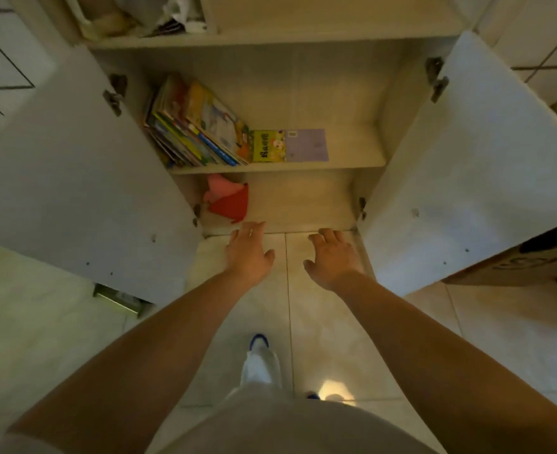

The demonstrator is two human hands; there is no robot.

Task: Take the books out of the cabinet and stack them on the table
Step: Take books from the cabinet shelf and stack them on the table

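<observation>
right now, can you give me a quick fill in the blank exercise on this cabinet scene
1. Both white cabinet doors stand ____.
2. The leaning stack of colourful books sits at the shelf's ____ end.
3. The flat green and purple book lies to the ____ of that stack.
4. The left hand and right hand hold ____.

Missing words: open; left; right; nothing

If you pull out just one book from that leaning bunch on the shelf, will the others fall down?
Probably some will. The leaning books tilt against the cabinet's left wall, so the rest would likely slump or slide. They look thin, so each may bend a bit and feel light. The green book lying flat should stay put.
</observation>
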